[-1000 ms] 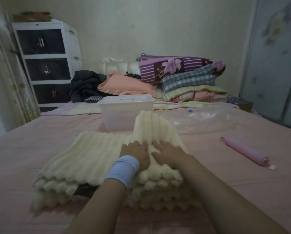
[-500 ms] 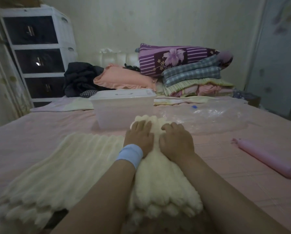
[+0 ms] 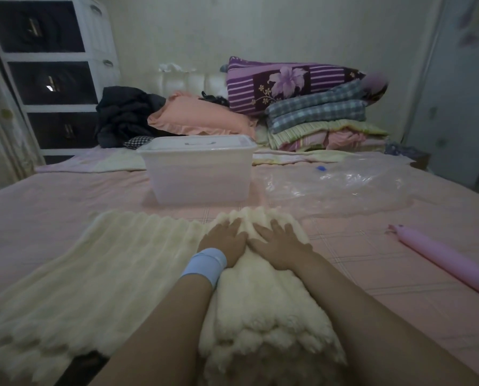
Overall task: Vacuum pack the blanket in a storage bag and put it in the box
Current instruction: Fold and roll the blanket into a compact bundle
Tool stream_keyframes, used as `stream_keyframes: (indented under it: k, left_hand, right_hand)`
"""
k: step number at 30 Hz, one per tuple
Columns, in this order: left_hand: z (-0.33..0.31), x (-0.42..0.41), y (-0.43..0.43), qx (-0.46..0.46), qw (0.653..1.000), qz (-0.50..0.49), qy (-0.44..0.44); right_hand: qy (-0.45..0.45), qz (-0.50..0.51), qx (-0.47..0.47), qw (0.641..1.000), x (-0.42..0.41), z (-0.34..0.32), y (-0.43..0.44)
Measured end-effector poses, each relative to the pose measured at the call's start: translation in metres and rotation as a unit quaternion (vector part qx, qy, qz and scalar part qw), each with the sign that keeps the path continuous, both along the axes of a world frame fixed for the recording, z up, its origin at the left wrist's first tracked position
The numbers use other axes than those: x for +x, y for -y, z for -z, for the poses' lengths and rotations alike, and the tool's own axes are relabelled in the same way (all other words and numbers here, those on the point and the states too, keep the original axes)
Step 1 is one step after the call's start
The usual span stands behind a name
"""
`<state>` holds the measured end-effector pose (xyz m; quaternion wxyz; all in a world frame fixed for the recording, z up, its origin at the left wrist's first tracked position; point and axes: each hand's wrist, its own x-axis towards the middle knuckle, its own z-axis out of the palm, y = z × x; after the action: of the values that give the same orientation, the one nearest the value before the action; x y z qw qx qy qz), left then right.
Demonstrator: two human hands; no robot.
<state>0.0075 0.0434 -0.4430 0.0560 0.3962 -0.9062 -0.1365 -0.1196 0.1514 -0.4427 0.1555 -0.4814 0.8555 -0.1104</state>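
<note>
A cream ribbed fleece blanket (image 3: 99, 274) lies folded on the pink bed, with a thicker folded-over part under my hands. My left hand (image 3: 223, 240), with a light blue wristband, rests flat on that fold, fingers spread. My right hand (image 3: 281, 245) presses flat beside it, the two hands almost touching. Beyond the blanket stands a translucent plastic box (image 3: 198, 174) with its lid on. The clear storage bag (image 3: 341, 182) with a small blue valve lies flat to the right of the box.
A pink cylinder-shaped hand pump (image 3: 444, 261) lies on the bed at the right. Pillows and folded quilts (image 3: 310, 104) are stacked at the headboard, with dark clothes (image 3: 124, 112) beside them. A white drawer unit (image 3: 49, 71) stands at the far left.
My hands slid forward along the blanket's folded part, away from me, and flattened it. The view moved closer to the bed.
</note>
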Motion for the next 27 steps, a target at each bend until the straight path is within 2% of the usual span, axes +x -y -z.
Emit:
stream_keyframes:
  k: [4,8,12,14,16,18,20,24,27]
  left_hand:
    - [-0.005,0.019,-0.026,-0.043,0.999,-0.006,-0.025]
    - [-0.025,0.039,-0.050,-0.049,0.999,0.011,0.020]
    - [-0.047,0.056,-0.079,0.017,0.999,0.025,0.024]
    - [-0.062,0.064,-0.099,0.032,0.998,0.035,0.036]
    - [-0.060,0.072,-0.116,0.017,0.998,0.045,0.051]
    - [-0.043,0.084,-0.127,-0.002,0.995,0.052,0.080]
    - [-0.024,0.095,-0.132,-0.013,0.996,0.045,0.070]
    - [-0.017,0.102,-0.140,-0.026,0.997,0.037,0.070]
    - [-0.023,0.108,-0.146,-0.032,0.997,0.025,0.069]
  right_hand:
    - [-0.018,-0.006,-0.025,1.000,0.010,-0.003,-0.021]
    - [-0.009,-0.016,0.000,1.000,0.010,-0.012,-0.046]
    - [0.025,-0.055,0.024,0.998,0.032,-0.039,-0.066]
    - [0.010,-0.070,0.042,0.997,0.044,-0.044,-0.075]
    - [-0.032,-0.082,0.050,0.995,0.057,-0.035,-0.088]
    - [-0.021,-0.026,0.019,0.999,0.068,-0.027,-0.104]
    - [-0.028,0.002,0.013,1.000,0.080,-0.023,-0.114]
    - [-0.050,-0.017,0.016,0.998,0.091,-0.027,-0.122]
    - [-0.048,-0.029,-0.026,0.998,0.092,-0.026,-0.135]
